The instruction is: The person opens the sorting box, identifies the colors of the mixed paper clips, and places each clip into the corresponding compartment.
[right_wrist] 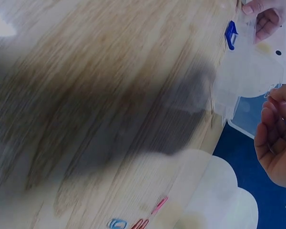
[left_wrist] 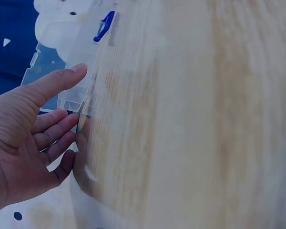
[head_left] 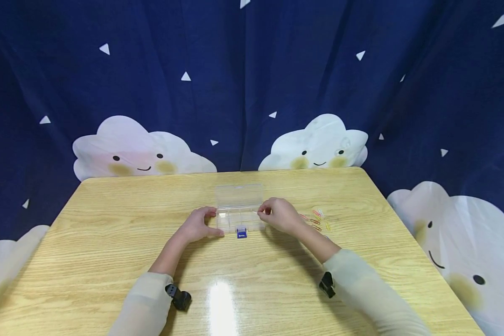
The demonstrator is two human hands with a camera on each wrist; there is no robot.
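Observation:
A clear plastic divided box lies on the table, its lid raised at the back and a blue latch at the front. My left hand rests at the box's left end, thumb stretched along the front corner and fingers loosely bent by the back corner. Over the right-hand compartments, my right hand pinches a small pale paper clip between thumb and index finger. Its remaining fingers curl loosely in the right wrist view.
Several paper clips in red, pink, yellow and other colours lie scattered to the right of the box, close behind my right wrist. The wooden table ends at a dark blue curtain with white clouds.

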